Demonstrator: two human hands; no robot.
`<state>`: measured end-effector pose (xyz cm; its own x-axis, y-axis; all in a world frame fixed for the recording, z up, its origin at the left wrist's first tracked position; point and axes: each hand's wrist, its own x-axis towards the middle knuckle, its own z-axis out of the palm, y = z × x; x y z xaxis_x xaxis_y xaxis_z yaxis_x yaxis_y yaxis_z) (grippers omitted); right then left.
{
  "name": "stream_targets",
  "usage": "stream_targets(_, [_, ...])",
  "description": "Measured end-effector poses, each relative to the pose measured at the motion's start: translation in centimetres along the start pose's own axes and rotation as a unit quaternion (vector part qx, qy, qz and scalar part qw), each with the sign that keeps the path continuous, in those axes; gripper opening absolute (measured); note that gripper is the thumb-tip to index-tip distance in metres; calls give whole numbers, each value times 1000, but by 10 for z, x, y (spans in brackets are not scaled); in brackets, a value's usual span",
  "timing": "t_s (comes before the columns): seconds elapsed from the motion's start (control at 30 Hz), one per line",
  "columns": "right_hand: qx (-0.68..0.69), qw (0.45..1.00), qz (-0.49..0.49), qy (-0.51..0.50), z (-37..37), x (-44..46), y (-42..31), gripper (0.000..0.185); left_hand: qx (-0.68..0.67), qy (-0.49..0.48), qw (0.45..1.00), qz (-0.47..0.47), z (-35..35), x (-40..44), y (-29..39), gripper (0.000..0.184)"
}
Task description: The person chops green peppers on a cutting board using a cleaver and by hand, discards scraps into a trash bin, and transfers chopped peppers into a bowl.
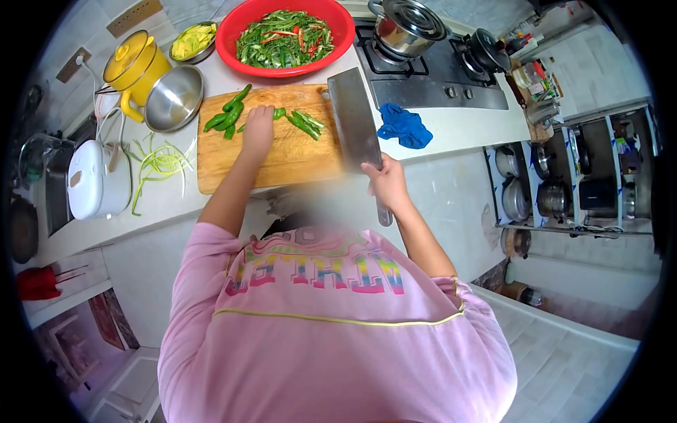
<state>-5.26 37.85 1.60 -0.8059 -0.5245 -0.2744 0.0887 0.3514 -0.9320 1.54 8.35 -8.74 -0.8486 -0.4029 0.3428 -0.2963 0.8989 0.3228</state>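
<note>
On the wooden cutting board (282, 158), my left hand (259, 132) is closed over a green pepper (279, 113), whose cut end shows to the right of the fingers. Whole green peppers (229, 116) lie just left of this hand. Sliced green pepper (305, 125) sits in a small pile farther right. My right hand (387, 180) is wrapped round the handle of a wide cleaver (354, 116). The blade is over the board's right edge, apart from the pepper slices.
Behind the board stands a red basin (345, 32) of cut greens. A metal bowl (174, 99) and yellow pot (136, 70) are at left, near green peelings (161, 161). A blue cloth (404, 127) lies right, before the stove (430, 88).
</note>
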Motion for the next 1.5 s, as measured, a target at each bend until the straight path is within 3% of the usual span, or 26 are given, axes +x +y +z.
stream_targets(0.17, [-40, 998, -18, -51, 5, 3, 7, 12, -136, 15, 983, 121, -16, -63, 17, 36])
stream_targets(0.27, [-110, 988, -56, -88, 16, 13, 7, 12, -141, 57, 974, 169, -12, -78, 37, 33])
stream_targets(0.43, [-369, 904, -176, -123, 19, 36, 11, 16, -53, 45, 990, 126, -28, -79, 45, 33])
stream_targets(0.57, [-423, 873, -211, -122, 22, 58, 12, 16, -58, 55, 990, 119, -17, -86, 30, 32])
stream_targets(0.8, [-410, 874, -231, -123, 44, 82, -21, 14, -109, 46, 982, 146, -19, -86, 33, 26])
stream_targets(0.93, [-397, 883, -184, -168, 41, 52, -30, 12, -114, 52, 981, 150, -22, -85, 33, 23])
stream_targets(1.23, [-580, 741, -218, -258, 52, 43, -58, 9, -129, 36, 980, 146, -16, -87, 27, 22])
stream_targets(1.5, [-577, 723, -301, -231, 102, 70, -19, 23, -134, 48, 978, 151, -19, -84, 27, 22])
